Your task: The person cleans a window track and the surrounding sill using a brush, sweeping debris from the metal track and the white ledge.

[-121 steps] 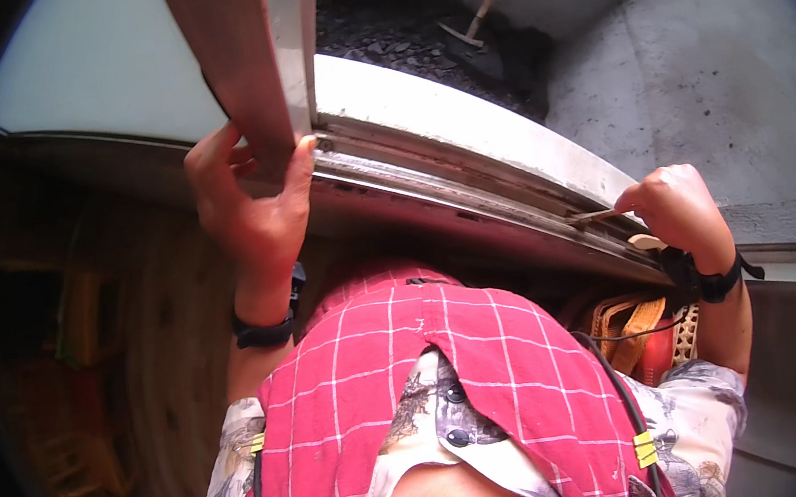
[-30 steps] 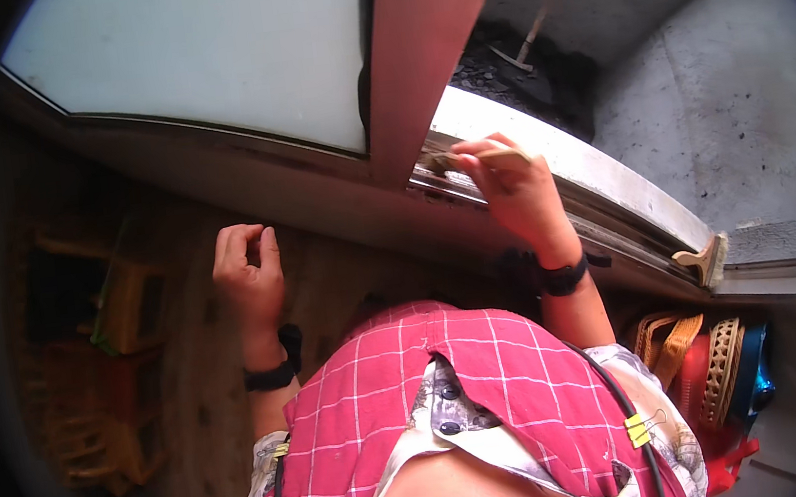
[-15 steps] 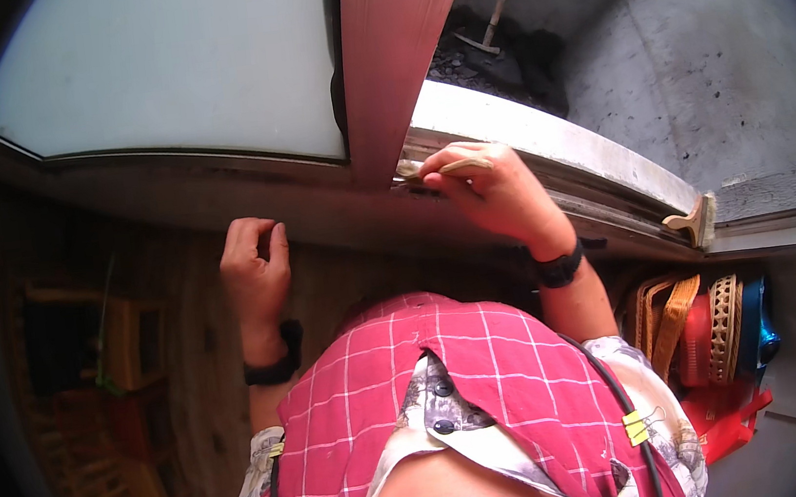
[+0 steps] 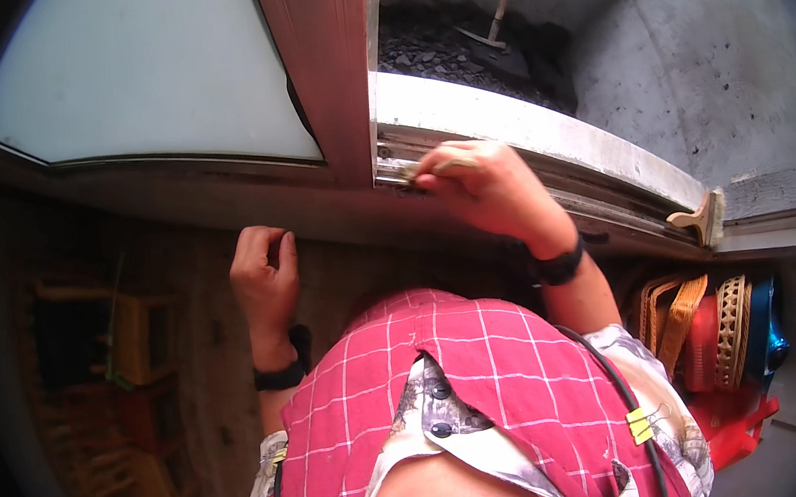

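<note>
Brush (image 4: 455,166) at window track (image 4: 610,210) (room rightward).

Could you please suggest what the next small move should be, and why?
Probably the right hand should draw the small brush rightward along the window track: its tip sits near the reddish post, and the track runs on uncovered to the right.

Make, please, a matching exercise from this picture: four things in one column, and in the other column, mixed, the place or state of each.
1. right hand
2. left hand
3. wide brush
4. glass pane

A. near the right end of the pale sill
B. holding nothing visible, loosely curled
C. left of the reddish frame
D. gripping a small brush at the track

Pairs: 1-D; 2-B; 3-A; 4-C
</note>
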The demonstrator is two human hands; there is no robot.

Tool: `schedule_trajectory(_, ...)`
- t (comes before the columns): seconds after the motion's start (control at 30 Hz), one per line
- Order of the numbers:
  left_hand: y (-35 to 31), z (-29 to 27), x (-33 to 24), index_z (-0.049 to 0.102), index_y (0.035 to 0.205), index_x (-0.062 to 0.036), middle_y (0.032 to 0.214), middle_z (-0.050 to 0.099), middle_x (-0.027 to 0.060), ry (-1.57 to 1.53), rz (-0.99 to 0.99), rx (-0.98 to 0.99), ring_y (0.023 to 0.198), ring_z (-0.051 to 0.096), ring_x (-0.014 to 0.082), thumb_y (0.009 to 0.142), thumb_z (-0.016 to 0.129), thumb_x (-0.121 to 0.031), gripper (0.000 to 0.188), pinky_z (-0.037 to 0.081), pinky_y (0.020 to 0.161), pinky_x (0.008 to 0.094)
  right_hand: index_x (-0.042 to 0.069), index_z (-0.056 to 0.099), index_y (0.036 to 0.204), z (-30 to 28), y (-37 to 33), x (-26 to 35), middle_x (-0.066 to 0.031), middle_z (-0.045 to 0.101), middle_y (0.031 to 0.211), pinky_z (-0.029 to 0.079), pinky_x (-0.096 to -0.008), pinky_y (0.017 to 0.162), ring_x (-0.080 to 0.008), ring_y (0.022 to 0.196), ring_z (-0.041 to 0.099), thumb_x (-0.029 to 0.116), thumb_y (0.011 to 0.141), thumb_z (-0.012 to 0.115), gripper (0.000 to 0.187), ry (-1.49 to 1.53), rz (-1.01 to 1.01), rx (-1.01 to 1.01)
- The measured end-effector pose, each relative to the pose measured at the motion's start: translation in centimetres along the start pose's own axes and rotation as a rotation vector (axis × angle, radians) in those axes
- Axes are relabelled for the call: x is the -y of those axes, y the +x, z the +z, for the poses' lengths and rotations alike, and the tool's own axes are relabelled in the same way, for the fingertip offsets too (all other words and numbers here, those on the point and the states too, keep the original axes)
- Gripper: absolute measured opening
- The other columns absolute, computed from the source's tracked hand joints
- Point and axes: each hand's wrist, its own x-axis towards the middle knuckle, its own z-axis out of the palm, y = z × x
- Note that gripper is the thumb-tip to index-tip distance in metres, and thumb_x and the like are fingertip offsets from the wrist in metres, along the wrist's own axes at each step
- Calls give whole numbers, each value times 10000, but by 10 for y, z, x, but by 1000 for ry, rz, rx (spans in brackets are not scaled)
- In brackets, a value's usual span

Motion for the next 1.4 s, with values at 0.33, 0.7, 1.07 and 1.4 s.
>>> schedule_trajectory(0.33,-12,6,17,623,867,5,828,597,134,-6,-22,37,676,609,271,849,673,-4,54,480,608,333,63,704,886,-82,-50,29,-158,669,756,506,-347,573,-287,649,670,115,860,714,59,-322,363,-99)
schedule_trajectory(0.7,17,23,-2,610,902,9,836,580,104,-175,62,115,665,573,207,855,671,38,82,461,605,295,24,689,862,-61,-68,17,-112,705,819,526,-322,623,-264,677,674,81,881,701,61,-109,422,-18)
schedule_trajectory(1.07,8,34,33,630,927,-9,805,592,97,-150,76,160,687,577,215,866,673,9,77,464,640,316,27,743,963,-124,-119,32,-110,751,873,526,-285,639,-179,732,712,134,934,671,132,-429,485,-315)
schedule_trajectory(1.4,26,45,1,621,867,-9,797,620,138,-221,137,195,727,624,291,870,696,-47,84,497,691,349,6,716,937,-117,-160,8,-96,728,819,526,-296,646,-136,721,683,102,907,706,101,-394,778,-152)
